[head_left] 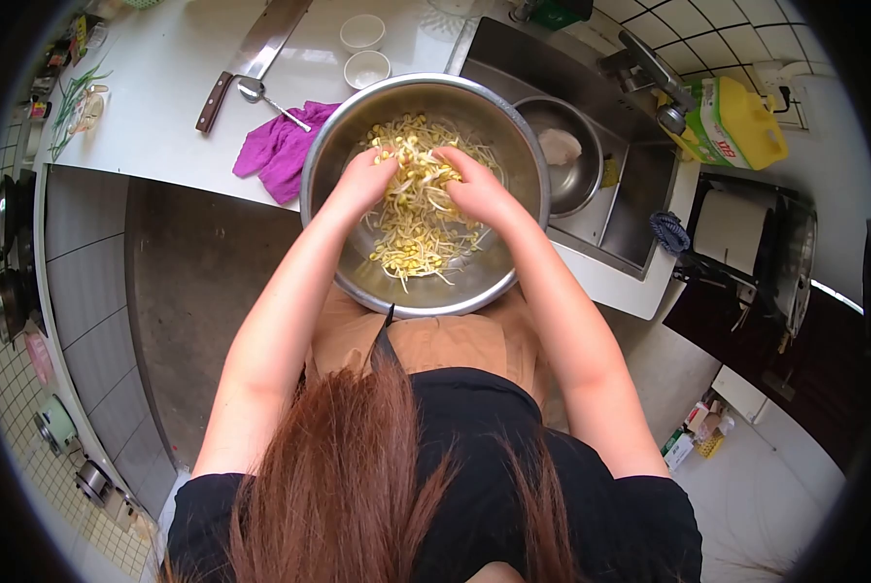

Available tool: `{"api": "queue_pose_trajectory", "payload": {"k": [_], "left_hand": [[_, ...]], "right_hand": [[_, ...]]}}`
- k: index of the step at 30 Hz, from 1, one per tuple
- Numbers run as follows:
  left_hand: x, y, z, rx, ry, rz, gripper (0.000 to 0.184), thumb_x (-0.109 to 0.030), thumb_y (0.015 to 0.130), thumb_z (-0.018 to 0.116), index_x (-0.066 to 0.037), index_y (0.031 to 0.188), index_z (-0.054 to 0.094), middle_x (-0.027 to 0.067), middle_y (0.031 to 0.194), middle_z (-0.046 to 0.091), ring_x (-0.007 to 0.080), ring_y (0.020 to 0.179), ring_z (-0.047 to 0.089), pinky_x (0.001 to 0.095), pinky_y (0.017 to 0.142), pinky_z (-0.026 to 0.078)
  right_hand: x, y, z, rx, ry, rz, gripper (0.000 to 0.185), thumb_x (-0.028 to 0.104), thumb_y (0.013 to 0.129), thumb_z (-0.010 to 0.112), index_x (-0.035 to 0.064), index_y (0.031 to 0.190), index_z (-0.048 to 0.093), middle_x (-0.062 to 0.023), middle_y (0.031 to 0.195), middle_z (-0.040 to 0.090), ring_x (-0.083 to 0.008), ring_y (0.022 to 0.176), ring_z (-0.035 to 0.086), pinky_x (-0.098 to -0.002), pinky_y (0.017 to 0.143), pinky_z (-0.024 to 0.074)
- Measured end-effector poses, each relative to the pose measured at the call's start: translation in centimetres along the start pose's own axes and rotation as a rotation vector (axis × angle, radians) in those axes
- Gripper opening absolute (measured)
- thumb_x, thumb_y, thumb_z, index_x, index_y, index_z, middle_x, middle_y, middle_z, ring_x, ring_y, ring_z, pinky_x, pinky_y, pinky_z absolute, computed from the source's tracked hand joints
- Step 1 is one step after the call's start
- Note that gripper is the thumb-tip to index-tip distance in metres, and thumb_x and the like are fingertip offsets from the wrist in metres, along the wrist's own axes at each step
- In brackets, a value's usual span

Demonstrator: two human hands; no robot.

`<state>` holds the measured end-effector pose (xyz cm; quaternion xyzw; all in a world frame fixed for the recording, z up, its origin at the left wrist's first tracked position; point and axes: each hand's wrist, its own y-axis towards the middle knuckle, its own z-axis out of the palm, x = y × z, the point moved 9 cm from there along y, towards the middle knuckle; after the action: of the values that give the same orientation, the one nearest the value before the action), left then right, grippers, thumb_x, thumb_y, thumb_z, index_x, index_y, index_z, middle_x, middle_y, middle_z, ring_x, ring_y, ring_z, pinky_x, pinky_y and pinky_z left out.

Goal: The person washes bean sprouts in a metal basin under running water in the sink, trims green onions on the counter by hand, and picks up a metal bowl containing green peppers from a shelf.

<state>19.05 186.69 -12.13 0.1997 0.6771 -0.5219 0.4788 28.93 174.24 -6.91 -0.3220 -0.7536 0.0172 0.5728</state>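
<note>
A large steel basin [353,262] sits at the counter's front edge, close against my body. Soybean sprouts [424,228], with yellow heads and white stems, lie in it. Both hands are inside the basin among the sprouts. My left hand [367,178] has its fingers curled round a clump from the left side. From the right, my right hand [471,188] grips the same raised clump, its fingertips partly hidden by sprouts. The two hands are a short way apart, with sprouts bunched between them.
A purple cloth [278,155] lies left of the basin, near a spoon [253,89] and a cleaver [260,49]. Two white bowls [367,70] stand behind. To the right, a sink [639,204] holds a steel bowl [576,185] with something pale inside. A yellow jug [741,121] stands beyond.
</note>
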Motion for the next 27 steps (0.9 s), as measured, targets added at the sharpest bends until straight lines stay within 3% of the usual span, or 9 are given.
{"api": "queue_pose_trajectory", "payload": {"k": [3,4,10,14,17,20,23,24,27], "left_hand": [[-5.4,-1.2,-0.7,-0.032,0.590,0.128,0.036,-0.021,0.080,0.057,-0.001,0.108,0.064,0.0186,0.100,0.066,0.0315,0.086,0.063,0.0365,0.088,0.048],[-7.0,-1.8,-1.0,-0.127,0.725,0.250,0.044,-0.026,0.077,0.061,-0.001,0.113,0.061,0.0214,0.115,0.059,0.0377,0.102,0.058,0.0407,0.094,0.046],[-6.4,0.1,1.7,-0.073,1.051,0.413,0.052,-0.037,0.074,0.065,-0.006,0.116,0.060,0.0154,0.129,0.050,0.0356,0.122,0.044,0.0469,0.096,0.045],[-4.2,-0.2,1.9,-0.071,1.223,0.222,0.062,-0.047,0.072,0.067,-0.012,0.123,0.057,0.0154,0.135,0.044,0.0351,0.126,0.039,0.0526,0.093,0.045],[-2.8,-1.5,1.4,-0.058,1.209,0.026,0.075,-0.053,0.073,0.067,-0.011,0.132,0.047,0.0180,0.137,0.039,0.0389,0.125,0.038,0.0529,0.094,0.045],[-0.3,-3.1,0.9,-0.029,1.127,-0.150,0.082,-0.053,0.075,0.066,-0.007,0.138,0.038,0.0218,0.139,0.034,0.0408,0.124,0.040,0.0505,0.098,0.043],[3.7,-4.2,0.7,-0.072,0.726,-0.317,0.083,-0.052,0.077,0.066,-0.006,0.138,0.036,0.0253,0.136,0.035,0.0434,0.121,0.042,0.0463,0.101,0.041],[5.2,-4.4,1.0,-0.061,0.601,-0.369,0.084,-0.051,0.077,0.066,-0.005,0.140,0.033,0.0290,0.135,0.034,0.0432,0.121,0.043,0.0431,0.103,0.039],[6.7,-5.0,2.5,-0.126,0.383,-0.364,0.085,-0.053,0.077,0.066,-0.004,0.139,0.035,0.0304,0.133,0.037,0.0401,0.125,0.042,0.0417,0.104,0.037]], "right_hand": [[1.9,-0.2,-0.6,0.106,-0.412,-0.025,0.056,0.001,0.073,0.051,0.0126,0.128,0.053,-0.0194,0.121,0.056,-0.0341,0.113,0.054,-0.0366,0.099,0.0417],[1.8,-0.2,-0.7,0.124,-0.541,0.023,0.054,0.009,0.073,0.057,0.0157,0.127,0.055,-0.0175,0.124,0.053,-0.0343,0.116,0.052,-0.0418,0.100,0.0415],[3.7,1.5,1.3,-0.028,-0.900,-0.228,0.060,0.037,0.072,0.068,0.0228,0.129,0.053,-0.0156,0.140,0.040,-0.0337,0.130,0.037,-0.0621,0.103,0.0316],[0.4,1.9,2.5,0.095,-1.024,-0.017,0.069,0.052,0.073,0.066,0.0269,0.134,0.048,-0.0155,0.142,0.037,-0.0352,0.133,0.034,-0.0647,0.102,0.0302],[-1.3,0.6,1.6,0.090,-0.862,0.183,0.070,0.052,0.075,0.065,0.0269,0.137,0.044,-0.0182,0.145,0.031,-0.0378,0.134,0.032,-0.0639,0.101,0.0326],[-4.1,-1.1,1.4,0.011,-0.719,0.278,0.074,0.053,0.078,0.063,0.0197,0.140,0.041,-0.0226,0.145,0.031,-0.0413,0.130,0.037,-0.0535,0.103,0.0361],[-7.1,-2.5,1.9,0.032,-0.312,0.433,0.077,0.052,0.081,0.061,0.0084,0.140,0.039,-0.0275,0.141,0.037,-0.0441,0.124,0.044,-0.0438,0.103,0.0389],[-7.7,-2.5,2.5,0.037,-0.227,0.375,0.077,0.052,0.082,0.060,0.0016,0.137,0.041,-0.0281,0.129,0.050,-0.0400,0.115,0.054,-0.0391,0.099,0.0425],[-6.3,-4.5,3.9,0.001,0.238,0.505,0.075,0.051,0.082,0.061,-0.0006,0.134,0.044,-0.0267,0.119,0.058,-0.0333,0.110,0.059,-0.0363,0.092,0.0462]]}}
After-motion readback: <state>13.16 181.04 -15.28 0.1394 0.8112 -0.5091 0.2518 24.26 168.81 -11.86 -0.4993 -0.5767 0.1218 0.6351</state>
